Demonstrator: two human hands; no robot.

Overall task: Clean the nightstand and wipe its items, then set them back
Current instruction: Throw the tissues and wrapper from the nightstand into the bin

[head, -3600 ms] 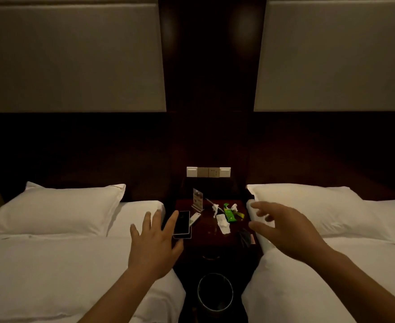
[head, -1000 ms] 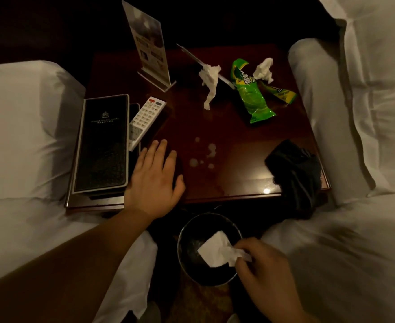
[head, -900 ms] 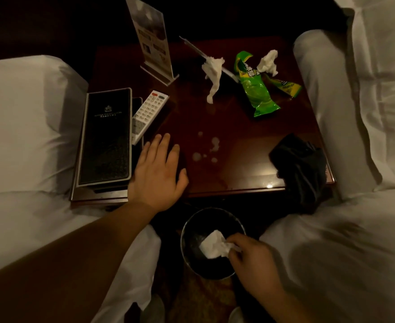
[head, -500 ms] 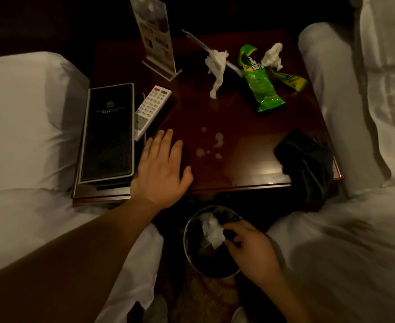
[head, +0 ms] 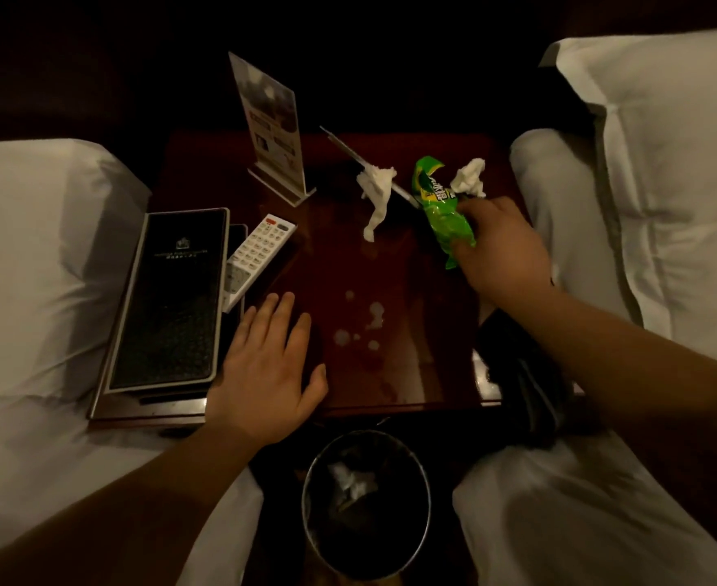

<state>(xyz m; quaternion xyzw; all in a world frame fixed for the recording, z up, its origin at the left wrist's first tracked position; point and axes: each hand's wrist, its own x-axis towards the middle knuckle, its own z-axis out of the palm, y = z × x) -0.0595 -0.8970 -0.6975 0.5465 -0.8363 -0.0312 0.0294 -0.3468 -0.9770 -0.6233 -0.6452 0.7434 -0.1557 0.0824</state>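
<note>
**Clearing litter off the nightstand**

I am judging this as the rubbish-clearing step. My right hand (head: 502, 247) is closing its fingers on the green wrapper (head: 443, 209) at the nightstand's (head: 390, 255) two o'clock; next it needs lifting to the bin (head: 365, 501) at six o'clock. My left hand (head: 263, 374) is lying flat and spread, holding nothing, at seven o'clock, just beside the remote (head: 259, 255).

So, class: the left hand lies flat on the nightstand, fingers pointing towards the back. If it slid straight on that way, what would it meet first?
Probably the white remote: its near end lies just beyond the left hand's fingertips, though depth is uncertain.
</note>
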